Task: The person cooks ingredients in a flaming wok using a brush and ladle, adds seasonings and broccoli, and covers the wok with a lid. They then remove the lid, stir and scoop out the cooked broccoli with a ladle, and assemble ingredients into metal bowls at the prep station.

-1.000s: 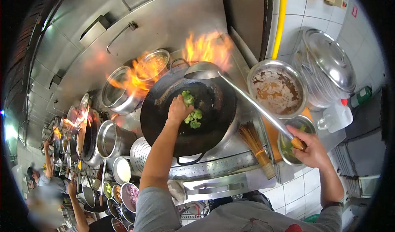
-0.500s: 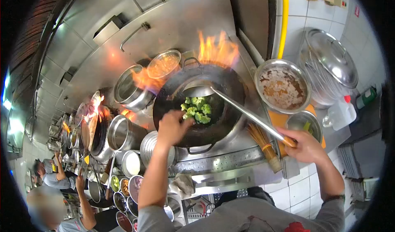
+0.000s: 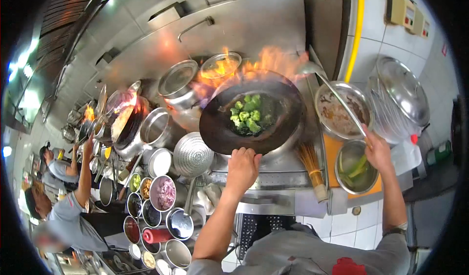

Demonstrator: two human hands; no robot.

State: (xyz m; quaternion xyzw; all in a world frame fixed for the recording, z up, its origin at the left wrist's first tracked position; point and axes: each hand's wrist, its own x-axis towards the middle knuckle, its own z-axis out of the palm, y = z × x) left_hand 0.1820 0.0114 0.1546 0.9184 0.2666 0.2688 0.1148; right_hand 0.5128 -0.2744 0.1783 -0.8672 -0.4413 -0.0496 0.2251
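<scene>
Broccoli florets [image 3: 247, 113] lie in the middle of a large black wok [image 3: 286, 123], with flames rising behind its far rim. At the wok's near edge, my left hand [image 3: 243, 169] is closed where the handle sits; the fingers cover most of the handle. My right hand [image 3: 377, 152] grips the ladle [image 3: 344, 103] near the end of its long handle. The ladle's bowl is up beside the wok's far right, over the burner edge and apart from the broccoli. Below my right hand is a metal bowl [image 3: 352, 189] with green vegetable strips in liquid.
A bowl of brownish liquid [image 3: 337, 110] stands right of the wok. A bamboo brush [image 3: 311, 172] lies near the counter's edge. Left are a perforated skimmer [image 3: 194, 153], steel pots [image 3: 159, 127] and several ingredient containers. Flames burn around the far pots. Two people [image 3: 90, 216] work at the left.
My left hand has left the broccoli and taken hold of the wok's near handle. The ladle has swung out of the wok to the far right. The wok now tilts differently.
</scene>
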